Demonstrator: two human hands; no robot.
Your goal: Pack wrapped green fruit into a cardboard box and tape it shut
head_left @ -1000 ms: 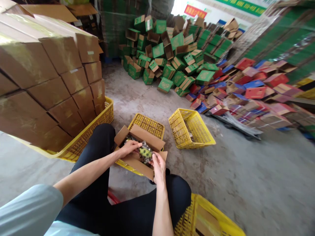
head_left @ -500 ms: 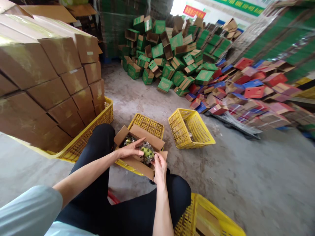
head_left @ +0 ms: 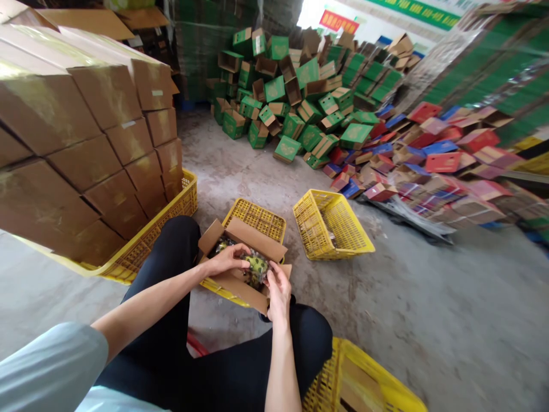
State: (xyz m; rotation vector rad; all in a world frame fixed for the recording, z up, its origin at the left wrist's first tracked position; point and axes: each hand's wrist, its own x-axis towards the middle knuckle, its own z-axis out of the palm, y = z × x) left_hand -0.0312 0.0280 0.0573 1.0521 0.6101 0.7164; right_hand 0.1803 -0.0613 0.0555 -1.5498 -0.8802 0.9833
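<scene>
An open brown cardboard box [head_left: 257, 243] rests on my lap over an upturned yellow crate [head_left: 257, 217]. Inside it lies a green spotted item in clear plastic wrap [head_left: 256, 266]. My left hand [head_left: 225, 260] presses on the item's left side with fingers curled on the wrap. My right hand [head_left: 277, 286] pinches the wrap at the item's right edge. A second wrapped item [head_left: 223, 245] shows at the box's back left corner.
A stack of brown cartons [head_left: 86, 143] fills a yellow crate [head_left: 171, 217] on my left. An empty yellow basket [head_left: 332, 223] tilts on the concrete floor ahead. Piles of green boxes [head_left: 300, 86] and red and blue boxes [head_left: 429, 160] lie beyond. Another yellow crate [head_left: 364, 383] sits by my right knee.
Both hands keep working the wrapped item inside the box; the left fingers stretched out, then curled back over it. The item has settled slightly lower in the box.
</scene>
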